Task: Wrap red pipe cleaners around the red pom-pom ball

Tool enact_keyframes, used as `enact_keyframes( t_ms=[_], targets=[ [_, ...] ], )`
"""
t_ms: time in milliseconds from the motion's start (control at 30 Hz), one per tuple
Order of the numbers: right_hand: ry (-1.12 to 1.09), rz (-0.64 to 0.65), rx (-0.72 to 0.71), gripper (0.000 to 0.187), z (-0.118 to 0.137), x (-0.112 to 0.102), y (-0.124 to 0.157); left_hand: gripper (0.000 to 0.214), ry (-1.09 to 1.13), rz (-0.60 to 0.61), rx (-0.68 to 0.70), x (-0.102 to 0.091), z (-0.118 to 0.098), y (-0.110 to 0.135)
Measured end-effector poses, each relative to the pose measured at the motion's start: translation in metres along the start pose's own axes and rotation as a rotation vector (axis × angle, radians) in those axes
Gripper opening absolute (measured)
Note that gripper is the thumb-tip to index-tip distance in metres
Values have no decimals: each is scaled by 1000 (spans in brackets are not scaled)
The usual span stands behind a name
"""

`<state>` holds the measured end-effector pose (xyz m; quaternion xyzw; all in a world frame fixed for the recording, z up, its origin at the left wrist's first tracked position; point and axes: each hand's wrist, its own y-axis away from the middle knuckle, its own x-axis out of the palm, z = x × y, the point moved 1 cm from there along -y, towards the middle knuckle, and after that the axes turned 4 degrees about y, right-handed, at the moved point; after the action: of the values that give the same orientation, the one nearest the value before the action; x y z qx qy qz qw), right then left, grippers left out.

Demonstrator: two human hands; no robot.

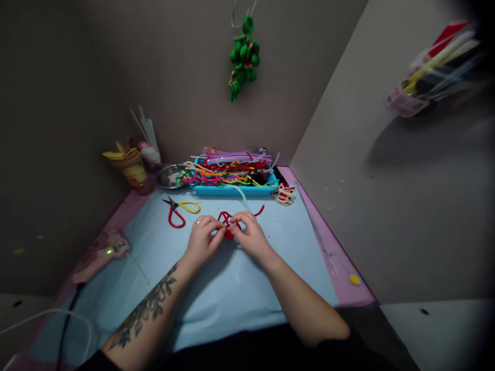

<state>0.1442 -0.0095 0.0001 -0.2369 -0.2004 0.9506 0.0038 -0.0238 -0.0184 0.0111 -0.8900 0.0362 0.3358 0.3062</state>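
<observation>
The red pipe cleaner (225, 219) is pinched by the left hand (203, 238) and the right hand (251, 236). It is judged light and pliable, best gripped near its 12 o'clock loops.

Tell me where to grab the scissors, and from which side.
By the handle loops: the scissors lie flat, loops toward the left hand, which pinches the red pipe cleaner, blades pointing away to the far left. Come from the right, near side.

I sit at a small walled craft booth: a tray (234, 190) of pipe cleaners at my desk's (216, 288) far edge, scissors (180, 210) near it, a glue gun (101, 255) at its left edge.
</observation>
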Motion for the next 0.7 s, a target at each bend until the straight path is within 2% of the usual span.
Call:
enact_keyframes(
  t_ms=[100,200,267,367,433,533,700],
  targets=[
    [-19,97,27,9,3,1,1,15,11,-24,5,0,-1,0],
    [-19,25,41,6,2,1,0,14,25,-4,47,-1,-1,0],
    [7,-31,2,10,1,-1,-1,12,35,-65,63,-2,-1,1],
    [87,-2,-115,12,1,-3,-2,20,-14,-183,69,-7,1,1],
    [137,30,-180,12,1,-3,-2,25,-61,-108,89,-8,2,-1],
    [185,17,-224,11,3,-2,0,17,-71,49,71,-8,3,-3],
    [248,-128,-169,18,7,3,4,16,-65,72,-44,-4,0,-2]
  ],
)
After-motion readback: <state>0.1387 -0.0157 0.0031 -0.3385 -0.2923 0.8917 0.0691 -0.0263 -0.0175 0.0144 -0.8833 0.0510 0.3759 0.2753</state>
